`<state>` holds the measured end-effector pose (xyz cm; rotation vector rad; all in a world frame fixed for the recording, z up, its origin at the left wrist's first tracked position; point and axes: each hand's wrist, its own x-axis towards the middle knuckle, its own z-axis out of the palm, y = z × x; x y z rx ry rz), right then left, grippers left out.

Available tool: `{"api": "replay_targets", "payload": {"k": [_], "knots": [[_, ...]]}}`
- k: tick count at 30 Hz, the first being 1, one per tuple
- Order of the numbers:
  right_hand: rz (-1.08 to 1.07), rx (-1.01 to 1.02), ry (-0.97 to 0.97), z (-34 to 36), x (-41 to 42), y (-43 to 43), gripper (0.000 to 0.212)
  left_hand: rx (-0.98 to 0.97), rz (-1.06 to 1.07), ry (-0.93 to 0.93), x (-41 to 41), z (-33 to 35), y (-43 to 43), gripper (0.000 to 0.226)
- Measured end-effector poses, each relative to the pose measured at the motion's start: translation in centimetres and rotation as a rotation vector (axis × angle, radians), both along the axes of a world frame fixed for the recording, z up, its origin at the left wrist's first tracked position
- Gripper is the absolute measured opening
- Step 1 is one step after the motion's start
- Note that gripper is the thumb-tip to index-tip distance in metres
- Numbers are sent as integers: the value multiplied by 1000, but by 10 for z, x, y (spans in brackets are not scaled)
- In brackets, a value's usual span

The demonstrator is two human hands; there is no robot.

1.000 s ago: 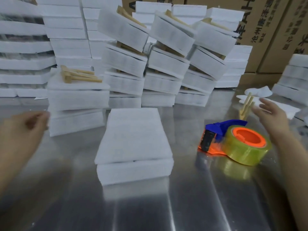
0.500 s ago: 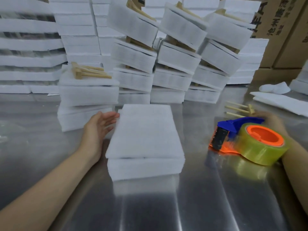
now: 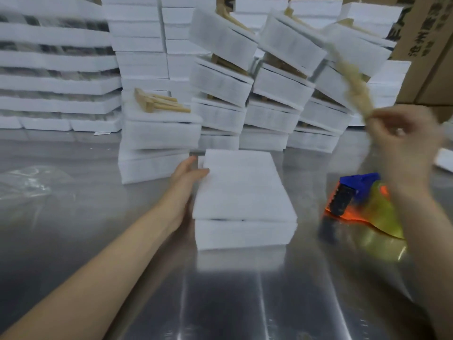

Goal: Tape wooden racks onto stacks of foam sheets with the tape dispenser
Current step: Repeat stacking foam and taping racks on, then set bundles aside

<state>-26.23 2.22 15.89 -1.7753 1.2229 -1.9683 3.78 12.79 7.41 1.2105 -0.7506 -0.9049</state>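
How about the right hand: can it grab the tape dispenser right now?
Probably not yet. The right hand hangs above the tape dispenser, its grip full with a blurred wooden rack. Nothing lies between them, so it likely could after putting the rack down.

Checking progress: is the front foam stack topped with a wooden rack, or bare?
Bare. Nothing lies on the front foam stack; the right hand holds the wooden rack raised in the air.
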Motion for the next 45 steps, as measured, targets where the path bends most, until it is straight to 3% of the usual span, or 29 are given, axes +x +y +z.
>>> {"api": "replay_targets", "payload": {"k": [3,6,9,11,15,18,20,22,24,27,30,36,41,45], "knots": [[305,-3,238,-19,69,14,25,64,-48,-14,-11,4,9,52],[516,91,474,-38,92,14,39,113,-41,-80,-16,7,13,27],[561,127,543,-42,92,13,43,132,-44,-149,-20,7,13,24],[633,125,545,-43,91,22,25,132,-51,-153,-20,7,12,26],[565,235,830,-51,90,20,29,121,-58,-173,-19,7,12,29],[503,205,701,-51,83,7,34,115,-60,-180,-18,7,13,34],[599,247,621,-45,79,5,42,113,-69,-190,-18,8,14,40],[658,269,671,-47,80,5,39,113,-78,-207,-18,7,15,42],[560,175,740,-48,82,6,30,110,-88,-220,-18,7,14,38],[602,193,647,-34,82,21,18,106,-84,-234,-17,6,13,35],[647,253,763,-35,86,32,23,103,-104,-247,-15,6,14,36],[559,112,803,-40,103,30,26,77,-239,-286,-12,9,16,36],[600,112,706,-47,115,26,23,111,-214,-294,-12,7,14,38],[761,272,594,-40,109,26,22,100,-203,-299,-13,9,15,33]]}}
